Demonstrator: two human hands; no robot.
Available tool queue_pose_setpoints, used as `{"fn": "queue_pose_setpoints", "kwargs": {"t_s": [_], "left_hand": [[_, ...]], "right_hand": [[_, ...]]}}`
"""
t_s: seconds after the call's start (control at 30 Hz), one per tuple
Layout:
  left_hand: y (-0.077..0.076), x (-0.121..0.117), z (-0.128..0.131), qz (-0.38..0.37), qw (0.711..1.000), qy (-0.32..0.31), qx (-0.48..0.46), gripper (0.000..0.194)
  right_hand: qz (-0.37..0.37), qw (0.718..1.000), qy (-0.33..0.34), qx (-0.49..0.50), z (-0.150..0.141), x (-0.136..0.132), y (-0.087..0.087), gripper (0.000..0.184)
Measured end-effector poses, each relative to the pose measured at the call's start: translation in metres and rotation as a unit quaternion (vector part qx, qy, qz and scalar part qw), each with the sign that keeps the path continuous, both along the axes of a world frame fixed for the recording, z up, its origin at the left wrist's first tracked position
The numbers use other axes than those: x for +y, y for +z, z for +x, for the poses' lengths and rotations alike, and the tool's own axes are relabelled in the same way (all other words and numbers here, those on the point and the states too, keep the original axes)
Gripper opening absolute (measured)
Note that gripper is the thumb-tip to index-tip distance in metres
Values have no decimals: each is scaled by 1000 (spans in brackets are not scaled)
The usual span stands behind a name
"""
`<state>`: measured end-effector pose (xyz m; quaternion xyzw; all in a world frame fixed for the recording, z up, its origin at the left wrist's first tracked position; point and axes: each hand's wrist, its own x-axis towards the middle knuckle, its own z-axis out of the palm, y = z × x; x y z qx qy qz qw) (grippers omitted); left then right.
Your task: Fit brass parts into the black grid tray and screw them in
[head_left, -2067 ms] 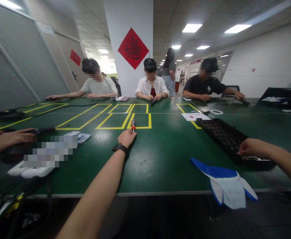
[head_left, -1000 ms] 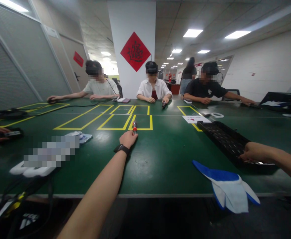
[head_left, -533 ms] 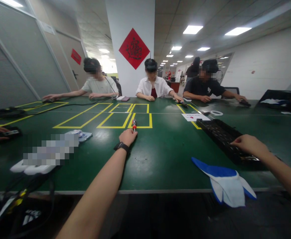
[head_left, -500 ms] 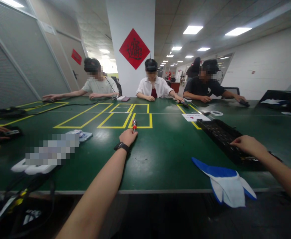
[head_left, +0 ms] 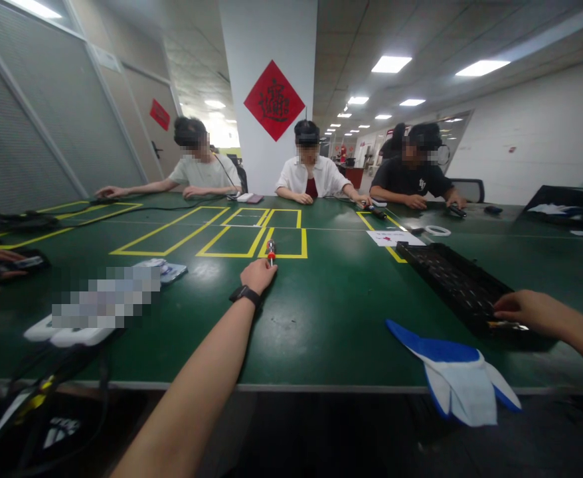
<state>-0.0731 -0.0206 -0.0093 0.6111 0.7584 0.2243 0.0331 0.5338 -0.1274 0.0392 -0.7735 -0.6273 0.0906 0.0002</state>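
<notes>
My left hand (head_left: pixel 258 275), with a dark band on its wrist, is closed around the shaft end of a screwdriver (head_left: pixel 271 249). The screwdriver's red and clear handle points away from me, over the near side of a yellow taped box. At the right, my right hand (head_left: pixel 530 312) hovers at the near end of an open black tool case (head_left: pixel 451 282), fingers pinched together. Whatever those fingers hold, if anything, is hidden. Small metal pieces sit in rows inside the case, and a shiny, orange-tinged piece (head_left: pixel 508 326) shows just below my fingertips.
A blue and white glove (head_left: pixel 455 358) hangs over the table's front edge. White devices (head_left: pixel 85 337) with cables lie at the left. Beyond the case are a paper sheet (head_left: pixel 394 238) and a white ring (head_left: pixel 437 231). Several people sit around the green table (head_left: pixel 321 318).
My right hand has moved right and slightly nearer along the case. My left hand keeps the screwdriver in place. The co-worker at the far right has drawn a hand back leftwards.
</notes>
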Motion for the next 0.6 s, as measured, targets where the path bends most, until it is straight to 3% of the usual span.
{"fn": "queue_pose_setpoints", "kwargs": {"t_s": [0.4, 0.6], "left_hand": [[2, -2, 2, -8, 1000, 2, 5, 36], [1, 1, 1, -10, 1000, 7, 8, 35]], "right_hand": [[24, 999, -15, -41, -4, -1, 6, 23], [94, 995, 14, -10, -39, 3, 10, 30]]}}
